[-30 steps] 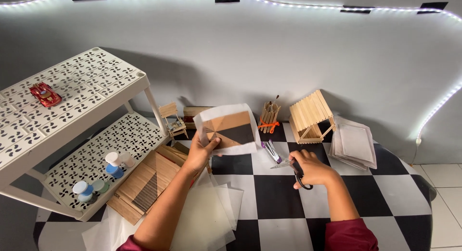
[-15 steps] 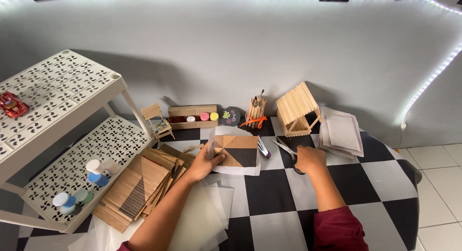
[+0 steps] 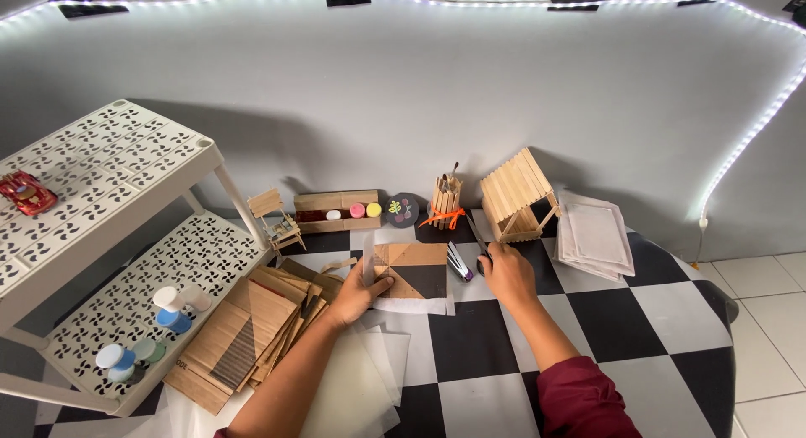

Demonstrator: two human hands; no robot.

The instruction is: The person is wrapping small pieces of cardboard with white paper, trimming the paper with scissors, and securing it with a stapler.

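Note:
A square panel of wooden sticks (image 3: 417, 271), part tan and part dark, lies flat on a white sheet on the checkered table (image 3: 478, 346). My left hand (image 3: 359, 294) sits at the panel's left edge and pinches a thin translucent sheet (image 3: 368, 258) that stands up there. My right hand (image 3: 506, 275) is just right of the panel, closed around the black handle of a pair of scissors (image 3: 476, 237) whose blades point away from me. A few purple and white pens (image 3: 458, 262) lie between panel and right hand.
A white perforated rack (image 3: 109, 195) at left carries a red toy car (image 3: 25, 193) and paint pots (image 3: 172, 308). Stacked stick panels (image 3: 243, 337), translucent sheets (image 3: 361, 383), a stick chair (image 3: 275, 220), stick box (image 3: 336, 210), stick pen holder (image 3: 445, 203), stick house (image 3: 516, 195) and grey sheets (image 3: 596, 237) surround the hands.
The panel and its sheet, held up a second ago, now lie flat on the table. My right hand with the scissors moved from the near table up beside the panel.

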